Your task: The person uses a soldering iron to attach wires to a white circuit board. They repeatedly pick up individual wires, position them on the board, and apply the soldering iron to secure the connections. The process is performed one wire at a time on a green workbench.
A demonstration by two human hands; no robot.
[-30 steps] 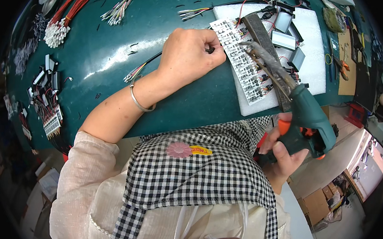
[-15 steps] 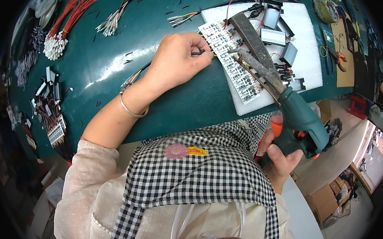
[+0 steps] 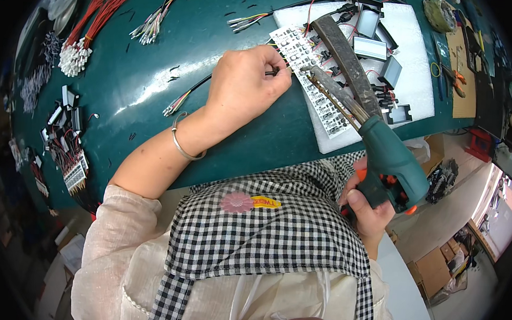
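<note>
Fingers of the left hand (image 3: 245, 84) are pinched together on a black cable (image 3: 272, 73), mostly hidden by the hand, just beside the left edge of a white circuit board (image 3: 296, 51). The board, a long slanted strip dotted with small dark parts, lies along the left side of a white foam pad (image 3: 416, 58). Fingers of the right hand (image 3: 373, 215), partly hidden, are wrapped around the handle of a green and orange soldering gun (image 3: 390, 158). Its dark tip reaches over the board near the left fingertips; I cannot tell whether it touches. A dark, worn metal bar (image 3: 343, 57) slants beside the board, and silver and black boxes (image 3: 370, 48) with thin wires sit to the bar's right. Past the pad's upper left corner, another cable (image 3: 248, 23) ends in bare coloured wires. All this rests on a shiny green surface (image 3: 152, 143). Farther left are a bundle of red wires (image 3: 104, 16) with white plugs and a cluster of small boxes (image 3: 64, 121). Orange-handled pliers (image 3: 458, 85) lie at the far right. The person wears a black-and-white checked apron (image 3: 263, 236).
</note>
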